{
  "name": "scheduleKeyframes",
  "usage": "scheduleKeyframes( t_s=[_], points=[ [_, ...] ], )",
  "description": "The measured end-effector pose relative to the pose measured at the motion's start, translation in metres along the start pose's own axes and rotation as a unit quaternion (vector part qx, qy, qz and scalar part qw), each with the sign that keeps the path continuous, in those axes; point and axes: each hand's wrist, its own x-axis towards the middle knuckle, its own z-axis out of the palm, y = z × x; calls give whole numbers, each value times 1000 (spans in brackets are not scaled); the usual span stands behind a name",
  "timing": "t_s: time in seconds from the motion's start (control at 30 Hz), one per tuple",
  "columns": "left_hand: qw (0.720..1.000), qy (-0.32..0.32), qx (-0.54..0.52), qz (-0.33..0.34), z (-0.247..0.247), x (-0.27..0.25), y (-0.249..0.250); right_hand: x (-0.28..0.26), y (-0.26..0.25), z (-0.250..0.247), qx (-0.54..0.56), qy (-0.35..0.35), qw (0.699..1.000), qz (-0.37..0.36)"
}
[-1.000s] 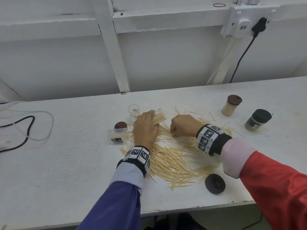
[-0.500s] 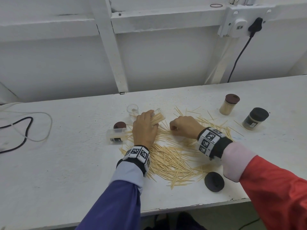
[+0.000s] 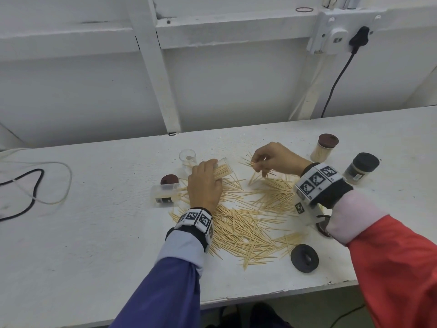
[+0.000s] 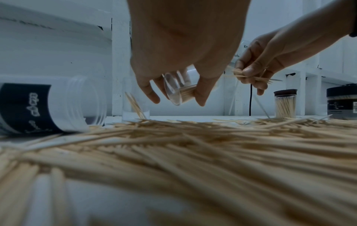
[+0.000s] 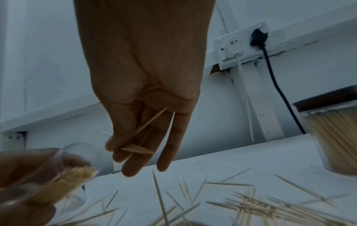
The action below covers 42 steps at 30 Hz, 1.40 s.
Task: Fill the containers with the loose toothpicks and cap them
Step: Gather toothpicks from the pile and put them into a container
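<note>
A big heap of loose toothpicks (image 3: 246, 223) (image 4: 193, 152) covers the white table (image 3: 94, 233). My left hand (image 3: 205, 183) (image 4: 179, 53) grips a small clear container (image 3: 221, 170) (image 4: 178, 90) (image 5: 77, 166), tilted and part-filled with toothpicks, its mouth toward the right hand. My right hand (image 3: 272, 159) (image 4: 257, 71) (image 5: 142, 122), raised above the table just right of that mouth, pinches a small bunch of toothpicks (image 3: 256, 166) (image 4: 249, 76) (image 5: 135, 149). An empty labelled container (image 3: 165, 195) (image 4: 48, 105) lies on its side to the left.
A clear cup (image 3: 188, 157) stands behind the left hand, a brown cap (image 3: 169, 179) beside it. Two capped jars, one brown-lidded (image 3: 325, 147) and one black-lidded (image 3: 360, 168), stand at the right. A black cap (image 3: 304, 258) lies near the front edge. Cables (image 3: 35, 183) lie far left.
My right hand has lifted off the heap with a bunch of toothpicks and moved back and up, near the container's mouth. The left hand keeps holding the tilted container.
</note>
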Motion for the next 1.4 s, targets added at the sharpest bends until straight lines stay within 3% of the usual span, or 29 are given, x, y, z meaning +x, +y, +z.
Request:
scheduleKeyframes(
  t_s=[0.33,0.63,0.77,1.03,1.23,1.4],
  points=[
    [996,-63,-33,54,3,-1,2,13,-21,13,-96,-44,994,-27],
    [991,-89,-85,49,1,-2,5,18,-32,11,91,1,996,23],
    [992,-87,-84,43,0,-2,6,19,-32,7,169,-28,984,54],
    [992,-91,-82,37,-1,-1,7,19,-32,-1,158,-53,985,54],
    [986,-112,-117,42,0,-2,8,21,-35,4,77,40,996,33],
    [982,-115,-148,25,1,-2,7,23,-39,10,48,78,995,-27]
  ],
)
